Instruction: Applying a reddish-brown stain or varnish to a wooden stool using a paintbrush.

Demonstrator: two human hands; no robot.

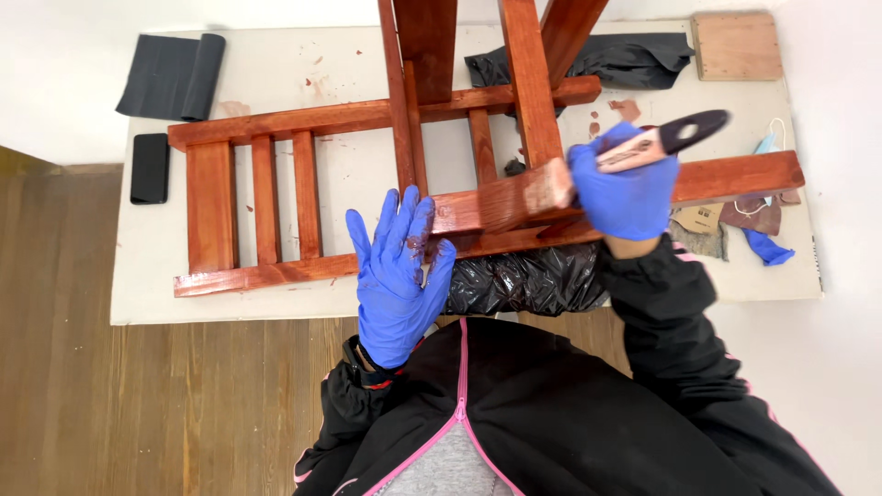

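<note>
You are gripping a paintbrush point(634, 152) in your right hand point(625, 188), fingers in a blue glove clenched around the middle of the handle. The dark end of the handle is sticking out up and to the right past your knuckles, while the bristles are poking out to the left of your fist and lying against a stained rail of the wooden frame point(367, 193), so the working end is sitting just beside your grip, on its left.

Your left hand point(397, 266), also gloved in blue, is lying open and flat with fingers spread, holding nothing; its fingertips are resting on the near rail of the frame, well to the left of the brush. The glove seems to be carrying dark stain smudges near the fingertips, though the view is too soft to be sure.

The frame itself is sprawling across the white table point(147, 276), reddish-brown and glossy, with short slats at its left end and longer legs rising toward the top edge. A crumpled black plastic bag point(528, 280) is lying under the near rail, between your two arms. A roll of dark sheet point(175, 75) and a flat black object point(150, 167) are sitting at the table's left side, and a small plywood square point(737, 44) is sitting at the far right corner.
</note>
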